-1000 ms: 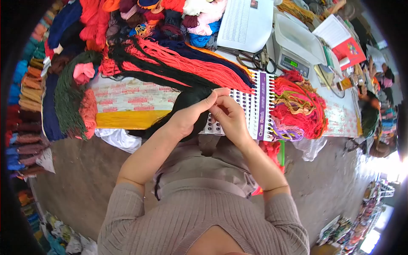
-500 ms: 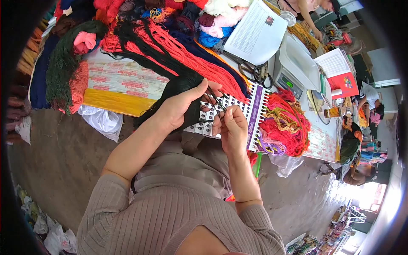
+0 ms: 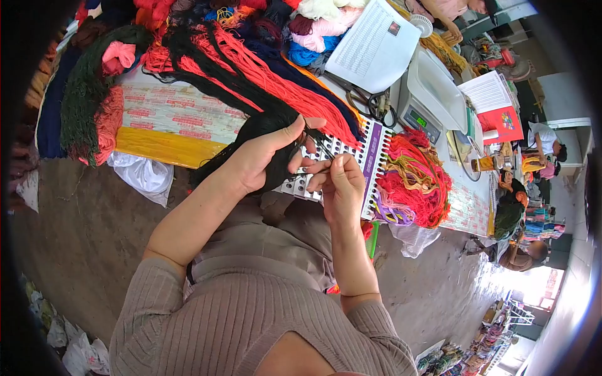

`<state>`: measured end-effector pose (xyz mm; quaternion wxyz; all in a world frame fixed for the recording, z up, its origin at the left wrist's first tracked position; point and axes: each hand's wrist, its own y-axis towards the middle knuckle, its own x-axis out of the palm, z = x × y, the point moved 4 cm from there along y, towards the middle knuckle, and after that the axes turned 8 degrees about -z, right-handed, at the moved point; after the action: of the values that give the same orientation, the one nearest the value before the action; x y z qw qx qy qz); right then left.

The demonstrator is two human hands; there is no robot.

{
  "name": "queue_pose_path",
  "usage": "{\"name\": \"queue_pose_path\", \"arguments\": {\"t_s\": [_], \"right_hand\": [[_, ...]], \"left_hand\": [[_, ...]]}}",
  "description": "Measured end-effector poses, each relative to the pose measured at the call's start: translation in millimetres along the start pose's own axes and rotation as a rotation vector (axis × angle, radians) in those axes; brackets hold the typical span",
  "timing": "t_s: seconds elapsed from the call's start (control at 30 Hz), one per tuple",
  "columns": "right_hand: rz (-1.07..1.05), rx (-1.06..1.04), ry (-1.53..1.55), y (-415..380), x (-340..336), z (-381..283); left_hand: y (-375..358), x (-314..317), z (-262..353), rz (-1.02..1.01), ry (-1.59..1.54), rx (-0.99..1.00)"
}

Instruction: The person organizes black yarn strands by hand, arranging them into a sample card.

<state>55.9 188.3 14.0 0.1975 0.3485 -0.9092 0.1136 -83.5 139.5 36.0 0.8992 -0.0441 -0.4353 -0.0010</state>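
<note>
My left hand [image 3: 260, 160] grips a thick, dark, near-black hank of yarn [image 3: 251, 135] that drapes over the near table edge, while my right hand [image 3: 342, 188] pinches a few thin strands [image 3: 320, 147] drawn from it, both hands close together just above the thread card [image 3: 370, 164]. The card is 1 white board with rows of punched holes and a purple band; loops of red, yellow and lilac thread [image 3: 417, 182] hang off its right side. The dark hank runs up and away across the table [image 3: 169, 113] beside 1 long orange-red skein [image 3: 276, 84]. Behind the card stand 1 digital scale [image 3: 433, 94], 1 pair of scissors [image 3: 370, 100] and 1 printed sheet [image 3: 376, 44]. Heaped yarn crowds the far side; the only bare tabletop lies to my left, with the yellow table edge [image 3: 166, 149] just beside my left wrist.
</note>
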Motion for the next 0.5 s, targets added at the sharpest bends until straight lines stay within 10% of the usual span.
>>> {"name": "queue_pose_path", "arguments": {"t_s": [0.5], "right_hand": [[-0.044, 0.000, 0.043, -5.8, -0.6, -5.4]], "left_hand": [[4.5, -3.1, -3.8, 0.091, 0.220, -0.023]]}}
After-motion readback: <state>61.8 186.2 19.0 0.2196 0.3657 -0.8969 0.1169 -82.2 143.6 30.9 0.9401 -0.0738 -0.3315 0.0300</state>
